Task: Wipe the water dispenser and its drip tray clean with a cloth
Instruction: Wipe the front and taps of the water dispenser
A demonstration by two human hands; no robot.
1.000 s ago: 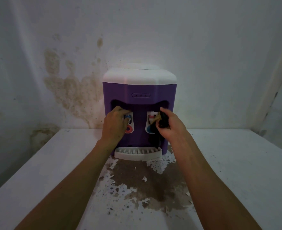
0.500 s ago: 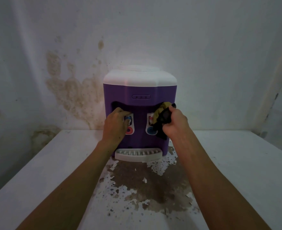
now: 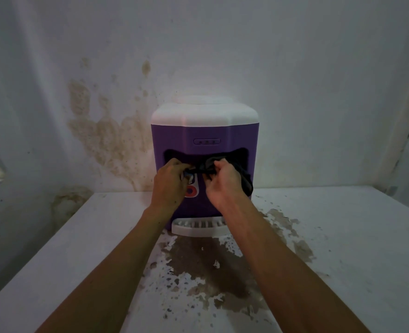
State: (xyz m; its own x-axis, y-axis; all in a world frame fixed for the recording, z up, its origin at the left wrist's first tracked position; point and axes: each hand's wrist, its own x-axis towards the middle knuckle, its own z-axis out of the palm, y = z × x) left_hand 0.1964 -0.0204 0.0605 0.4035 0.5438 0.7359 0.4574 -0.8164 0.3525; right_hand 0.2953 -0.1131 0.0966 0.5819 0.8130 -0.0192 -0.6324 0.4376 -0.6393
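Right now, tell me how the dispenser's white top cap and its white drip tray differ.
The smooth white top cap sits above the purple water dispenser body; the white slotted drip tray juts out at its foot, on the white table. The cap is solid and wide; the tray is ribbed, shallow and narrower. The cap shows fully; the right forearm covers the tray's right end. Both are white plastic.

white table [image 3: 343, 236] | stained, peeling | bears water dispenser [image 3: 204, 133]
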